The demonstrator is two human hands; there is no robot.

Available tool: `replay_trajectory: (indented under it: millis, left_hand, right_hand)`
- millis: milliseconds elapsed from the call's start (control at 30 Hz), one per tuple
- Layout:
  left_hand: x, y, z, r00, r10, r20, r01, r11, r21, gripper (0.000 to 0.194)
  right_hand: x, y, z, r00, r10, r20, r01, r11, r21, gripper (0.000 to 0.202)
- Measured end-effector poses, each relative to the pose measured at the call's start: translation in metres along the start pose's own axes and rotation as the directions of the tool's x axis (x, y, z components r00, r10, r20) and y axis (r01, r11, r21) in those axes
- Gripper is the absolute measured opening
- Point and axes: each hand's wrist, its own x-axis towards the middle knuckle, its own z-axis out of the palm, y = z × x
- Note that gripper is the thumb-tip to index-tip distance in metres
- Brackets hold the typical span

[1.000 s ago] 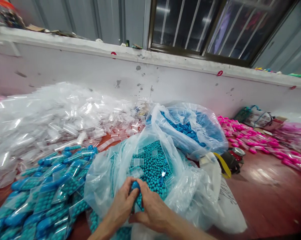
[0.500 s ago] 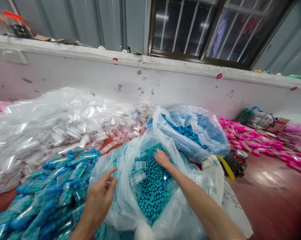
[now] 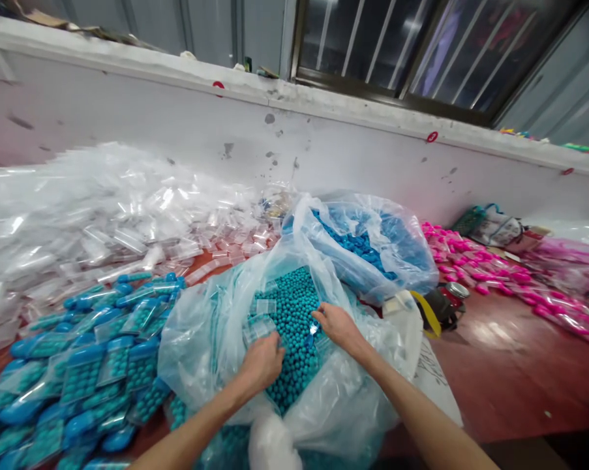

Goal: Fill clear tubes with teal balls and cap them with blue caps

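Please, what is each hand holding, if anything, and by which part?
It cannot be told: the left hand is at the clear bags, the right hand over the beads.

Beads (image 3: 297, 365) smooth; bead bag (image 3: 189, 349) crinkled plastic; tabletop (image 3: 514, 365) glossy.

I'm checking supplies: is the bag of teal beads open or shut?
Open: the plastic bag gapes, its teal beads showing between the left hand and right hand.

- Left hand (image 3: 265, 360): fingertips partly hidden; contact with clear packet (image 3: 257, 330) cannot be determined.
- Right hand (image 3: 340, 326): contents of grip, if any, too small to identify.
- Forearms (image 3: 216, 408): cut off by lower edge.
- Bead packets (image 3: 81, 376): pile cut off at left and lower edges.
- White sack (image 3: 436, 393): lettering blurred, illegible.
- Window (image 3: 362, 46): top cut off by upper edge.
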Motion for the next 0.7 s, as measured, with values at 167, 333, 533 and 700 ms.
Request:
replay_trajectory:
  millis: [167, 333, 533, 700]
  left_hand:
    - [0.008, -0.006, 0.003, 0.996, 0.030, 0.082, -0.044, 0.984, 0.170, 0.021]
    - [0.022, -0.002, 0.007, 0.993, 0.025, 0.114, -0.050, 0.973, 0.225, 0.023]
    - [0.031, 0.001, 0.012, 0.991, -0.016, 0.130, -0.014, 0.976, 0.220, 0.024]
    - [0.031, -0.002, 0.010, 0.990, -0.044, 0.131, 0.016, 0.979, 0.203, 0.025]
  right_hand:
    - [0.002, 0.007, 0.005, 0.957, -0.256, 0.137, 0.284, 0.924, -0.257, 0.015]
    - [-0.006, 0.010, 0.017, 0.931, -0.285, 0.229, 0.354, 0.861, -0.366, 0.015]
    - [-0.004, 0.014, 0.014, 0.992, 0.101, 0.077, -0.078, 0.963, -0.259, 0.029]
    - [0.006, 0.012, 0.022, 0.987, 0.116, 0.114, -0.089, 0.972, -0.217, 0.032]
